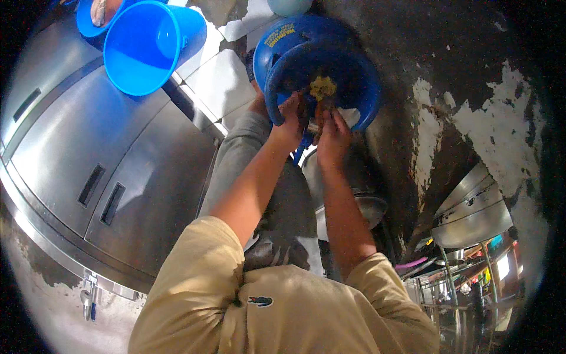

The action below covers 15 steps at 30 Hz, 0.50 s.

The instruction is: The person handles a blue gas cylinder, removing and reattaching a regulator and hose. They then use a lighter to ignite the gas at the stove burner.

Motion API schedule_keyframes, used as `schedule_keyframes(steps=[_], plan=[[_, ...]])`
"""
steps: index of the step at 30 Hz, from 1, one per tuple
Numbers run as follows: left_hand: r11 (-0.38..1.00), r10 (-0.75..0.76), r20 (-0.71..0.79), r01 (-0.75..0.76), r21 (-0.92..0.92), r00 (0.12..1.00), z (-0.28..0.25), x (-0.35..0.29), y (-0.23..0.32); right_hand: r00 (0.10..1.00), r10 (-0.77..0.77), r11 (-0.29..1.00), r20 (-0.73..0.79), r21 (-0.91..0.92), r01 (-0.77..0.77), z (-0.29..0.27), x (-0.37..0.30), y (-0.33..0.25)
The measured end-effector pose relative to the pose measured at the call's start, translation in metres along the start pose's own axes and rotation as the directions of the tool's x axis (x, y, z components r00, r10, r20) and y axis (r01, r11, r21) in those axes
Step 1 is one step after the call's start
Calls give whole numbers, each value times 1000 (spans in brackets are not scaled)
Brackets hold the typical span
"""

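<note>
Over a dark blue tub (pixel 368 88) both of my hands are close together. My left hand (pixel 288 124) is closed, with its fingers curled at the tub's near left side; what they grip is in shadow. Beside it my right hand (pixel 334 137) is also closed, its fingertips pointing into the tub around something too dark to name. Just beyond the fingertips is a lumpy yellow clump (pixel 323 87); whether it is held or lies in the tub I cannot tell. A whitish piece (pixel 352 117) shows at the tub's near right, by my right hand.
A rounded blue container (pixel 283 38) with yellow lettering stands behind the tub. At the upper left is a bright blue bucket (pixel 144 50), near another blue vessel (pixel 88 20). Steel cabinet doors (pixel 147 165) line the left. A stained wall (pixel 436 124) and a metal rack (pixel 460 295) are right.
</note>
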<state>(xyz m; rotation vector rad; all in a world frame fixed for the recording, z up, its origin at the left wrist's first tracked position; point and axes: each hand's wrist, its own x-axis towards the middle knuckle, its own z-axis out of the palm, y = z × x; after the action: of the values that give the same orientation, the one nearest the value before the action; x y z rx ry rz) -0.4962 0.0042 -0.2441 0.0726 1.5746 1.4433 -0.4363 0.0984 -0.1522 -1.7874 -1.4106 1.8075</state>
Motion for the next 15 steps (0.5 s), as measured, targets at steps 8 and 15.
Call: schedule_keyframes(steps=[8,15], plan=[[983,-70,-53,60,-171,996,19,-21,94,994,-10,997,-108,-78,2,12,5,-11],[990,-38,-127,55,127,991,28,-38,107,918,389,880,74,266,-394,0,31,-8]])
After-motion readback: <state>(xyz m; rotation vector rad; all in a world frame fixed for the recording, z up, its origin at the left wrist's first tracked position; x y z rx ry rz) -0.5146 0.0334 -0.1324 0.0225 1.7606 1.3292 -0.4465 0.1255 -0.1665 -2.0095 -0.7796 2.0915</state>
